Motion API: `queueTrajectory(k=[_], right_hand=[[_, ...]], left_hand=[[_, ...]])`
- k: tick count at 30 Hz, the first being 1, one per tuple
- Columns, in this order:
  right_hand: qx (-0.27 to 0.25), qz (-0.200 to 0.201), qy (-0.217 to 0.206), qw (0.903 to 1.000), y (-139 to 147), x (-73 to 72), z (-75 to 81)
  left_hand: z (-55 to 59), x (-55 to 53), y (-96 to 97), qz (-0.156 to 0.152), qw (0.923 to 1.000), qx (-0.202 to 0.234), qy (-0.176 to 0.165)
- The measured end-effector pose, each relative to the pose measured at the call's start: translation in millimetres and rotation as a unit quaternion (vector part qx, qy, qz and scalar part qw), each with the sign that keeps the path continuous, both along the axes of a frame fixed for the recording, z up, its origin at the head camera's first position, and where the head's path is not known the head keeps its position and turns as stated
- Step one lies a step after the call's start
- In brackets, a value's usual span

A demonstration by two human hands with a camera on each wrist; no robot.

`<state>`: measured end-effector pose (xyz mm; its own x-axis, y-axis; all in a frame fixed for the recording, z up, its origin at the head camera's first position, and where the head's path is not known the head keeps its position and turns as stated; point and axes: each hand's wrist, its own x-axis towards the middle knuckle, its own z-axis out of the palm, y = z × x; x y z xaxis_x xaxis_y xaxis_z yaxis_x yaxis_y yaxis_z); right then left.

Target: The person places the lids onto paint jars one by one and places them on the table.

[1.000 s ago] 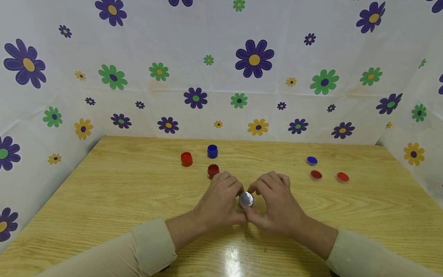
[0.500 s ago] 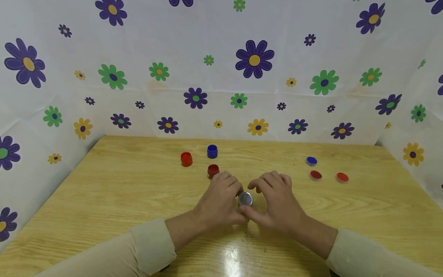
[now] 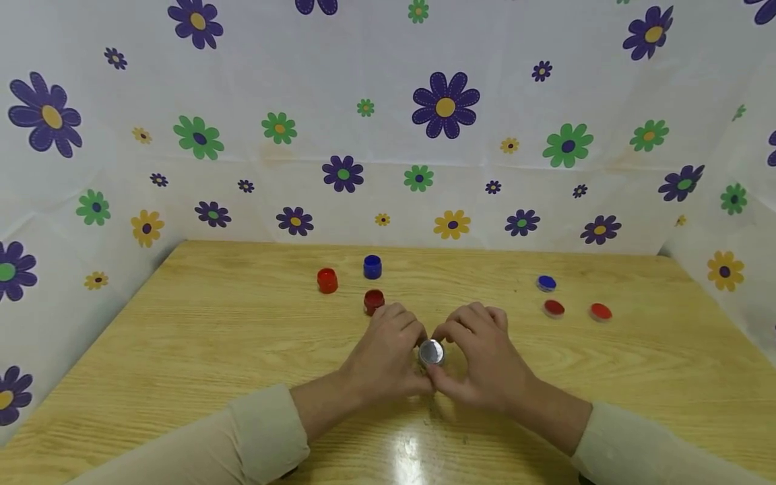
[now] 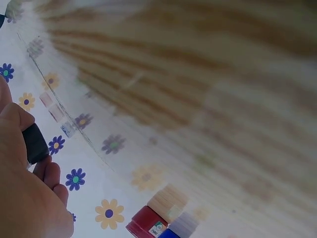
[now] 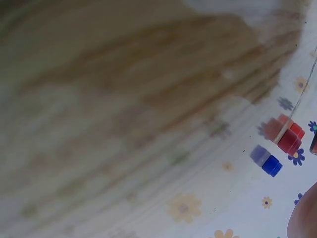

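A small dark paint jar (image 3: 432, 353) with a shiny silver-grey top stands upright between my two hands in the head view. My left hand (image 3: 388, 353) grips it from the left, fingers behind and thumb in front; the left wrist view shows the jar's black side (image 4: 35, 144) between the fingers and thumb. From the right, my right hand (image 3: 481, 357) pinches at the rim, index finger on the far side and thumb on the near side. Only a sliver of the right hand (image 5: 304, 218) shows in the right wrist view.
Behind the left hand stand an uncovered dark red paint jar (image 3: 374, 303), a red one (image 3: 327, 281) and a blue one (image 3: 372, 267). To the right lie a blue lid (image 3: 547, 283), a dark red lid (image 3: 554, 309) and a red lid (image 3: 601, 312). A flowered cloth (image 3: 388, 141) encloses the wooden table.
Half a second ago my right index finger stood off the jar; it has come back in to the rim. My left hand keeps its grip, and the other jars and lids have not moved.
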<state>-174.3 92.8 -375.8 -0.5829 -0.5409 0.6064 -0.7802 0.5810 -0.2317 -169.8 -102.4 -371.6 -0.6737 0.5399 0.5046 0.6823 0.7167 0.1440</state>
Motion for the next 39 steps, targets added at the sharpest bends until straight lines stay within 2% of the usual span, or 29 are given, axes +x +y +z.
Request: queueTrajectory(k=[11, 17, 22, 31, 39], right_hand=[[0.028, -0.051, -0.008, 0.9983, -0.2, 3.2, 4.3], [0.034, -0.029, -0.016, 0.9989, 0.7, 2.1, 2.2], [0.028, -0.007, 0.0, 0.9996, 0.0, 0.5, -1.1], [0.052, -0.028, 0.013, 0.9982, 0.0, 1.9, 1.2], [0.058, -0.034, 0.008, 0.9977, 1.0, 2.0, 2.8]], left_hand=[[2.2, -1.0, -0.5, 0.007, 0.9992, -0.039, 0.008], [-0.4, -0.5, -0.1, 0.016, 0.9984, -0.048, 0.026], [-1.7, -1.0, 0.6, 0.016, 0.9984, -0.048, 0.025], [-1.7, -0.7, 0.6, 0.011, 0.9988, -0.047, 0.002], [-2.3, -1.5, -0.4, 0.001, 0.9988, -0.048, 0.013]])
